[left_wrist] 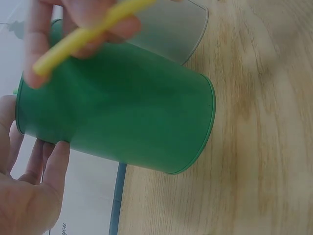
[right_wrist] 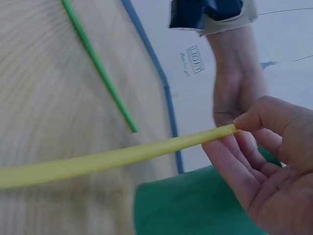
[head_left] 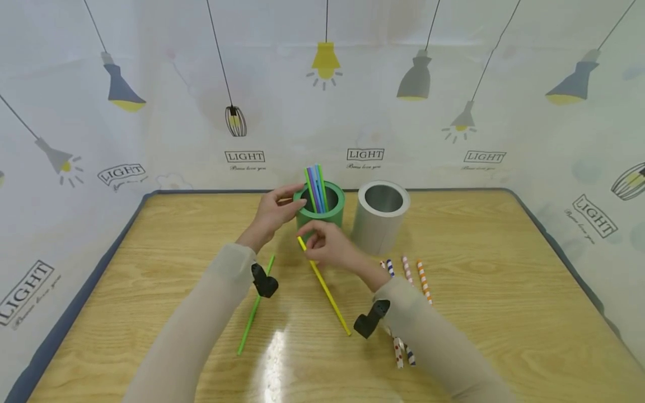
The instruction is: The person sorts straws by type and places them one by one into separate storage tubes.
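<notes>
My right hand (head_left: 327,246) pinches a yellow straw (head_left: 330,296) close to one end, in front of the green cup. In the right wrist view, thumb and fingertips meet on that end of the straw (right_wrist: 122,154). My left hand (head_left: 276,210) holds the green cup (head_left: 335,215) at the left of its rim, thumb towards me. The left wrist view shows this hand (left_wrist: 34,183) against the cup's side (left_wrist: 127,103). Several plain straws (head_left: 317,190) in green, purple and blue stand upright inside the cup.
Right of the green cup stands a light grey cup (head_left: 378,232). A green straw (head_left: 249,324) lies on the wooden table (head_left: 504,313) beside my left forearm. Several striped and dotted straws (head_left: 423,280) lie partly under my right forearm. A printed backdrop (head_left: 282,73) encloses the table's back and sides.
</notes>
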A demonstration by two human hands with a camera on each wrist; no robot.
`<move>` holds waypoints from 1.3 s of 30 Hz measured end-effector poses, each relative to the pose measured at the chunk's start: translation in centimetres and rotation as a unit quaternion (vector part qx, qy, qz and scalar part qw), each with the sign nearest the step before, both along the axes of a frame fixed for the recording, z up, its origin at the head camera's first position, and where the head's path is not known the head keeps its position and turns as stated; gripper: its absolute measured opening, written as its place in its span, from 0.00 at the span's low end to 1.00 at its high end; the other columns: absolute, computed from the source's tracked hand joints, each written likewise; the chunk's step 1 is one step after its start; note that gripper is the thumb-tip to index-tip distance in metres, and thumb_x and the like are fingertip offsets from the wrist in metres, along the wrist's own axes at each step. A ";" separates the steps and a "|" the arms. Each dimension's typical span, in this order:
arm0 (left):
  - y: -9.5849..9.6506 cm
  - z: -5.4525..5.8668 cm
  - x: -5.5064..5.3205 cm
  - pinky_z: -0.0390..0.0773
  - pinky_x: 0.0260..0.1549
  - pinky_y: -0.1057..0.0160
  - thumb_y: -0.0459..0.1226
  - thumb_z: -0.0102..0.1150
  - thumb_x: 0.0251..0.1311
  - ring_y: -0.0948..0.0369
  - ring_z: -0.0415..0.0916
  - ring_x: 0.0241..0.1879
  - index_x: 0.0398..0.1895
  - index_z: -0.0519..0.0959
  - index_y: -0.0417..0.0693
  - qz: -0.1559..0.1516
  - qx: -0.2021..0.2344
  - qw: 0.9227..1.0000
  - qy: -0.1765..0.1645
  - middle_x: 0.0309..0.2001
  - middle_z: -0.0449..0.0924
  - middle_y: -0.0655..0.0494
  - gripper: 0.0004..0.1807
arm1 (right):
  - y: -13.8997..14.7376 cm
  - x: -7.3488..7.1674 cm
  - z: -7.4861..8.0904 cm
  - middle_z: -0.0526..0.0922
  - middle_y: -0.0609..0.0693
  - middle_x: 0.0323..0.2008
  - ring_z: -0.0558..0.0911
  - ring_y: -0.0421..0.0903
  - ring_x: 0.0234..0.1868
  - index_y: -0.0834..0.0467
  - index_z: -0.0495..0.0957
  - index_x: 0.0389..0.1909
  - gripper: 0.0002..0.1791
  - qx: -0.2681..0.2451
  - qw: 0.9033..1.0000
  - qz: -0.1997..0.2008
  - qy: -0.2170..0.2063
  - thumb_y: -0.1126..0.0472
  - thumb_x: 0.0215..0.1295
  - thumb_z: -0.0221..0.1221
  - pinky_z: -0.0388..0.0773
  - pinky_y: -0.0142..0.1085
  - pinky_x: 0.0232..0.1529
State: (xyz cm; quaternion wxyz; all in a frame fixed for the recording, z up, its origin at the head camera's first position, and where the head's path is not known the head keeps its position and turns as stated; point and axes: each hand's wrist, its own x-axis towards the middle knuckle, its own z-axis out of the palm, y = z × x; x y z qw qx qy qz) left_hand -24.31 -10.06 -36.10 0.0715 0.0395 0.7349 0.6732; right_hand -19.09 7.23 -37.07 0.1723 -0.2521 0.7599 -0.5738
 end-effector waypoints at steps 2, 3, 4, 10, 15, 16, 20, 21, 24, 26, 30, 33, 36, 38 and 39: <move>0.0 -0.1 0.0 0.73 0.49 0.52 0.37 0.61 0.57 0.52 0.68 0.55 0.58 0.73 0.49 0.001 0.001 1.000 -0.005 0.56 0.68 0.48 0.23 | 0.3 0.0 1.1 0.75 0.57 0.27 0.74 0.43 0.22 0.66 0.71 0.47 0.19 -0.005 1.000 0.017 0.008 0.76 0.52 0.54 0.78 0.48 0.22; -0.1 -0.1 0.0 0.73 0.49 0.52 0.37 0.61 0.57 0.52 0.68 0.55 0.58 0.73 0.49 0.001 0.001 1.000 -0.006 0.56 0.68 0.48 0.23 | 0.4 -0.1 1.6 0.74 0.57 0.27 0.75 0.44 0.22 0.65 0.71 0.47 0.18 -0.005 1.000 0.024 0.017 0.76 0.53 0.54 0.78 0.47 0.22; -0.1 -0.1 0.0 0.73 0.49 0.51 0.37 0.61 0.57 0.52 0.68 0.55 0.58 0.73 0.49 0.001 0.001 1.000 -0.006 0.56 0.68 0.48 0.23 | 0.5 -0.1 2.0 0.74 0.56 0.27 0.74 0.45 0.22 0.64 0.71 0.47 0.18 -0.005 0.999 0.028 0.025 0.76 0.54 0.54 0.78 0.46 0.21; -0.1 0.0 0.0 0.74 0.49 0.55 0.37 0.59 0.59 0.53 0.68 0.55 0.59 0.72 0.50 -0.001 -0.004 1.000 -0.012 0.56 0.68 0.48 0.23 | 1.3 -0.5 5.4 0.74 0.55 0.27 0.75 0.48 0.24 0.65 0.71 0.47 0.17 0.006 0.995 0.023 0.102 0.75 0.56 0.54 0.76 0.40 0.21; -0.2 -0.1 -0.1 0.74 0.49 0.56 0.37 0.60 0.58 0.53 0.68 0.56 0.59 0.72 0.50 0.003 -0.001 1.000 -0.027 0.57 0.68 0.48 0.23 | 2.1 -1.7 7.8 0.74 0.55 0.28 0.76 0.48 0.25 0.65 0.72 0.49 0.18 0.001 0.988 -0.006 0.157 0.74 0.56 0.55 0.77 0.36 0.25; -0.2 -0.1 -0.2 0.74 0.49 0.56 0.37 0.60 0.58 0.53 0.68 0.56 0.59 0.72 0.50 0.003 0.000 1.000 -0.030 0.57 0.68 0.48 0.24 | 2.3 -2.0 8.2 0.75 0.56 0.27 0.76 0.48 0.25 0.66 0.72 0.49 0.18 0.000 0.986 -0.015 0.168 0.75 0.56 0.55 0.77 0.36 0.25; -0.2 -0.1 -0.2 0.73 0.50 0.55 0.37 0.61 0.57 0.52 0.66 0.58 0.60 0.71 0.50 0.002 0.003 0.999 -0.038 0.59 0.67 0.47 0.25 | 2.8 -3.2 9.9 0.74 0.56 0.28 0.76 0.48 0.26 0.64 0.72 0.49 0.18 -0.010 0.981 -0.059 0.182 0.75 0.56 0.56 0.78 0.36 0.23; -0.2 -0.1 -0.3 0.73 0.50 0.55 0.37 0.61 0.58 0.52 0.66 0.58 0.60 0.71 0.50 0.002 0.003 0.999 -0.038 0.59 0.67 0.47 0.25 | 2.9 -3.4 10.2 0.73 0.56 0.28 0.76 0.48 0.27 0.64 0.72 0.49 0.18 -0.016 0.980 -0.071 0.183 0.74 0.56 0.56 0.78 0.37 0.24; -0.2 0.0 -0.2 0.73 0.50 0.56 0.37 0.60 0.58 0.52 0.67 0.57 0.60 0.71 0.50 0.005 -0.001 0.999 -0.034 0.58 0.67 0.47 0.25 | 2.9 -4.1 11.3 0.72 0.55 0.29 0.76 0.48 0.28 0.63 0.72 0.50 0.18 -0.039 0.977 -0.107 0.179 0.73 0.57 0.56 0.80 0.37 0.25; -0.2 0.1 -0.1 0.74 0.49 0.57 0.37 0.60 0.58 0.53 0.67 0.57 0.60 0.72 0.51 0.008 -0.003 0.999 -0.031 0.58 0.68 0.48 0.24 | 2.9 -4.6 11.8 0.72 0.55 0.29 0.76 0.48 0.28 0.63 0.72 0.50 0.18 -0.059 0.973 -0.130 0.182 0.72 0.57 0.56 0.81 0.37 0.26; -0.1 0.2 0.1 0.74 0.49 0.56 0.38 0.60 0.58 0.54 0.67 0.57 0.59 0.72 0.51 0.006 -0.012 1.000 -0.020 0.57 0.68 0.49 0.24 | 2.8 -5.4 12.9 0.72 0.53 0.28 0.77 0.47 0.27 0.62 0.72 0.49 0.18 -0.096 0.961 -0.172 0.195 0.72 0.56 0.55 0.81 0.36 0.26; 0.0 0.2 0.2 0.74 0.49 0.55 0.38 0.60 0.58 0.54 0.67 0.57 0.59 0.72 0.51 0.003 -0.015 1.000 -0.010 0.56 0.68 0.49 0.24 | 2.7 -5.7 13.7 0.71 0.53 0.27 0.77 0.47 0.26 0.62 0.72 0.48 0.17 -0.122 0.952 -0.191 0.206 0.72 0.56 0.55 0.81 0.36 0.26; 0.0 0.2 0.2 0.74 0.48 0.55 0.38 0.60 0.58 0.53 0.67 0.57 0.59 0.72 0.50 0.004 -0.017 1.000 -0.004 0.56 0.68 0.49 0.23 | 2.4 -5.8 14.5 0.71 0.53 0.27 0.76 0.48 0.27 0.62 0.72 0.48 0.17 -0.143 0.943 -0.204 0.220 0.73 0.56 0.54 0.81 0.37 0.27; 0.0 0.3 0.2 0.74 0.48 0.56 0.37 0.60 0.58 0.53 0.68 0.56 0.59 0.73 0.50 0.005 -0.016 1.000 -0.003 0.56 0.69 0.49 0.23 | 2.3 -5.9 14.9 0.70 0.52 0.27 0.76 0.48 0.28 0.62 0.72 0.48 0.17 -0.152 0.939 -0.211 0.223 0.74 0.56 0.54 0.81 0.38 0.28; 0.0 0.3 0.2 0.75 0.48 0.56 0.37 0.60 0.58 0.54 0.68 0.56 0.59 0.72 0.50 0.005 -0.016 1.000 -0.003 0.56 0.69 0.49 0.23 | 2.2 -5.9 15.0 0.70 0.52 0.27 0.76 0.48 0.28 0.62 0.72 0.48 0.17 -0.156 0.938 -0.214 0.225 0.74 0.56 0.54 0.81 0.38 0.28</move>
